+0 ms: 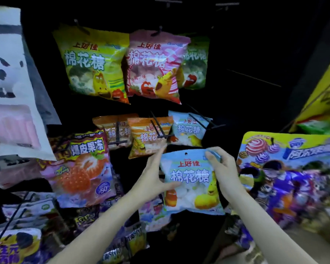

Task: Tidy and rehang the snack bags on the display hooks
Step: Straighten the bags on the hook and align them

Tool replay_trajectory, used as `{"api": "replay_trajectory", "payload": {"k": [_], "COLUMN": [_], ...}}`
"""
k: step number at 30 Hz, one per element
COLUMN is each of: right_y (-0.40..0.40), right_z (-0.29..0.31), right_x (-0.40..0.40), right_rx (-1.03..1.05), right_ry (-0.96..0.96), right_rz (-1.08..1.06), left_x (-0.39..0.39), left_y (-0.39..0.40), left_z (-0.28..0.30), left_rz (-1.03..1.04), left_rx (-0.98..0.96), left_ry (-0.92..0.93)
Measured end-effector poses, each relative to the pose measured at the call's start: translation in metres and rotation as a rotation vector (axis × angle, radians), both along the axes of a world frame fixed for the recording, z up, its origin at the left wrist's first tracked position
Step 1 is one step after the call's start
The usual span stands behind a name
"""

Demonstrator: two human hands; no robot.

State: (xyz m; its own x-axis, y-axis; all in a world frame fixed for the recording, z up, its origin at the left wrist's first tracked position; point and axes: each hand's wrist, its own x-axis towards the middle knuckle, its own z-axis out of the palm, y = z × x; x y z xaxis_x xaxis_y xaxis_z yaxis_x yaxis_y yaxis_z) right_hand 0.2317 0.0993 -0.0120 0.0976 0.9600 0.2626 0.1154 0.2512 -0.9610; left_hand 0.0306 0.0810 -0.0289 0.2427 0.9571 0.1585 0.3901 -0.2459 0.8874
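Blue marshmallow bag held between both hands, below the middle hook row, off any hook. Left hand cradling its left edge, fingers behind, thumb across the front. Right hand pinching the top right corner, fingers curled over the folded edge. Punched hang hole visible at top centre, unobstructed.

Step in hand, judged: threading hole onto the black hook carrying a matching blue bag. Advised: flatten the folded corner, keep header taut, align hole with hook tip, slide straight back.

Nearby: orange marshmallow bags just left on neighbouring hooks; yellow, pink and green bags above. Strawberry jelly bag at left, candy bag at right.

Obstruction risk: hook tips projecting forward near the orange bags; easy to snag or catch the wrong prong.
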Motion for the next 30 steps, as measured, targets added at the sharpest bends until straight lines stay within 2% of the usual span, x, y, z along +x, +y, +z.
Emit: {"api": "replay_trajectory", "payload": {"k": [4, 7, 12, 16, 30], "right_y": [0.016, 0.018, 0.017, 0.025, 0.037], "right_z": [0.002, 0.002, -0.011, -0.016, -0.018], "right_x": [0.008, 0.010, 0.009, 0.014, 0.020], "right_rx": [0.000, -0.020, 0.039, 0.049, -0.017], "right_ry": [-0.230, -0.385, -0.386, -0.365, -0.377], "right_rz": [-0.168, -0.166, -0.067, -0.074, -0.121], "left_x": [0.027, 0.040, 0.058, 0.067, 0.083], "left_y": [0.027, 0.043, 0.064, 0.080, 0.092], "left_z": [-0.001, 0.001, 0.017, 0.019, 0.021], "left_rz": [0.045, 0.114, 0.206, 0.191, 0.190], "left_rx": [-0.072, -0.008, 0.107, 0.109, 0.164], "left_ry": [-0.199, -0.217, -0.289, -0.138, -0.035]}}
